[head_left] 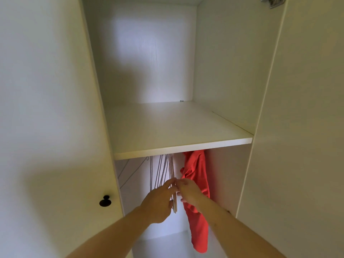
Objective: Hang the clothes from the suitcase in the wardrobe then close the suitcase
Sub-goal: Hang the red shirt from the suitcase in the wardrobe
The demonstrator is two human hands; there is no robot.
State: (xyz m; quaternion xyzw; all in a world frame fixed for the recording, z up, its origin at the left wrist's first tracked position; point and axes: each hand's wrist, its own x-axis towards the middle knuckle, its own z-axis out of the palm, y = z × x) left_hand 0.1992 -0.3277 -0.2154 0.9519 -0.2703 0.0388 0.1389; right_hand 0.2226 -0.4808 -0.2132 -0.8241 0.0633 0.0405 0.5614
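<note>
Inside the open white wardrobe, a red garment hangs below the shelf on the right. Left of it hang several empty pale hangers, bunched close together. My left hand and my right hand reach in side by side and meet at the nearest hanger. Both hands pinch its wooden edge between fingers and thumb. The rail is hidden behind the shelf. The suitcase is out of sight.
The left wardrobe door stands open with a black round knob. The right door is open too, with a metal hinge at its top. The upper shelf holds nothing.
</note>
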